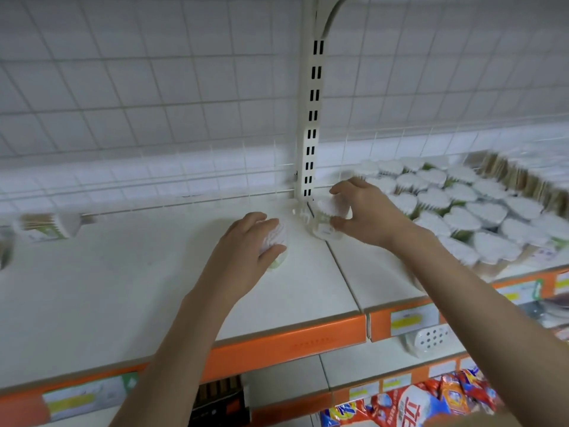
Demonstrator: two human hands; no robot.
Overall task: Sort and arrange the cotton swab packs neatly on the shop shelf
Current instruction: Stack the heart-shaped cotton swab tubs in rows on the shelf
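Left hand [246, 245]: grip curled around a half-hidden swab pack [277, 238], frame centre.
Right hand [366, 211]: grip around another blurred pack [328, 212].
Shelf [123, 288]: bare lower left.

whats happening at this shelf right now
A person is stocking cotton swab packs on a white shop shelf. The left hand grips one pack near the middle of the shelf, and the right hand holds another pack by the slotted upright post. To the right, many heart-shaped packs already stand close together, and one pack lies on its side at far left.
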